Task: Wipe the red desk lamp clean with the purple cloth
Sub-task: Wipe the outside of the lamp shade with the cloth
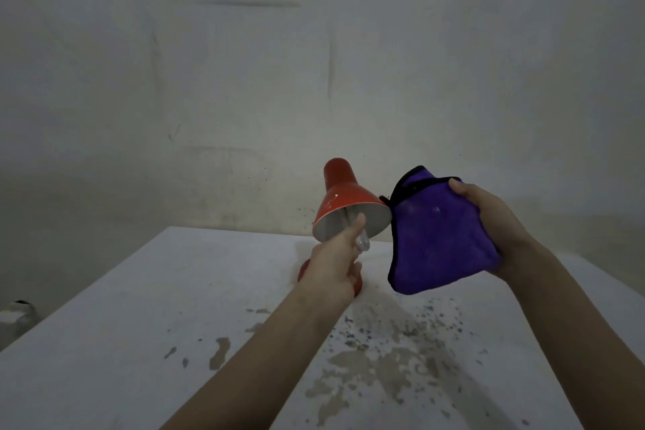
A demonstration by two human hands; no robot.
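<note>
Head view, read left to right. A white, paint-chipped tabletop (146, 307) carries a red metal desk lamp with a conical shade (343, 201), which stands near the far edge, close to the stained white wall (209, 63); its round red base (303, 270) is mostly hidden. The left hand (336, 263) reaches under the shade, its fingers curled about the lamp's neck, where a pale, glossy part shows beside the thumb; how firmly it grips cannot be told. To the right, just beside the shade's rim, hangs a folded purple microfibre cloth with black edging (441, 237), carried off the table in the right hand (495, 220), thumb over its upper edge and fingers closed behind it. Whether the cloth touches the rim cannot be told. Handling, as judged: the shade is thin, stiff and smooth, likely to tilt on its neck when pressed, so the stem or base is the sounder hold; the inside of the shade may be fragile. The cloth is soft, light and conforms readily.
</note>
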